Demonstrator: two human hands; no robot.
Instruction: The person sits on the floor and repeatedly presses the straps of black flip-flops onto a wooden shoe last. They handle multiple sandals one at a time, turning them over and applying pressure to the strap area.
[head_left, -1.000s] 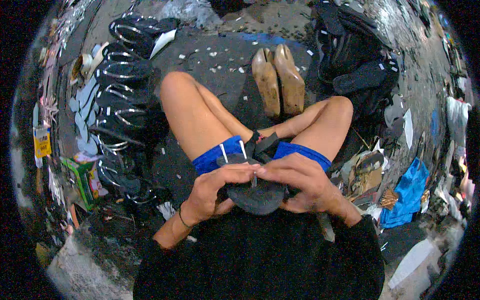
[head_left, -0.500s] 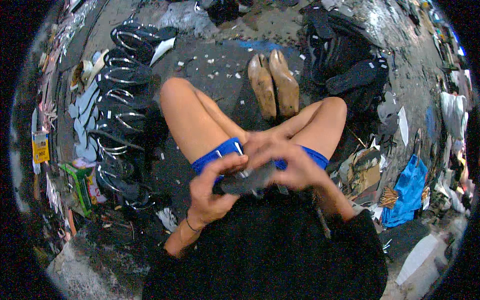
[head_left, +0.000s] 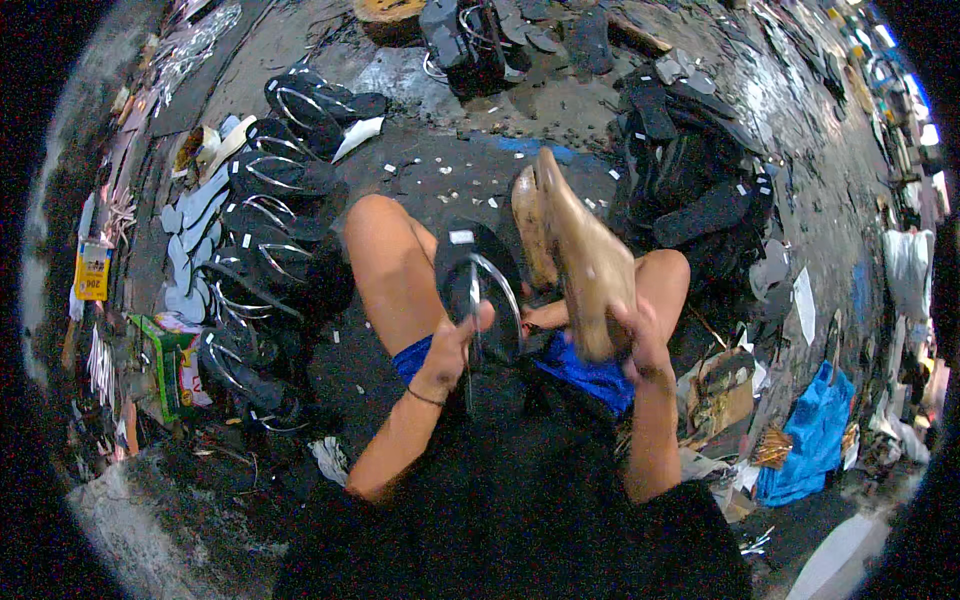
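My left hand (head_left: pixel 446 358) grips a black sandal (head_left: pixel 461 262) by its near end. The sandal is raised with its toe pointing away from me; it has thin silvery straps and a small white label near the toe. My right hand (head_left: pixel 645 345) is closed around the thick heel end of a brown wooden shoe last (head_left: pixel 588 250), whose narrow toe tilts up and away. A second wooden last (head_left: pixel 531 222) stands behind it on the floor, partly covered by the raised one. The sandal and the held last are side by side, a little apart.
A row of black sandals with silvery straps (head_left: pixel 275 215) lies to the left, beside grey sole-shaped pieces (head_left: pixel 190 250). Black soles (head_left: pixel 700 205) are piled at the far right. A blue bag (head_left: pixel 812 440) lies at the right, near a cardboard piece (head_left: pixel 722 392).
My hands were together over a dark piece in my lap; now they are apart. The sandal is held up at left, and my right hand has lifted one last off the floor.
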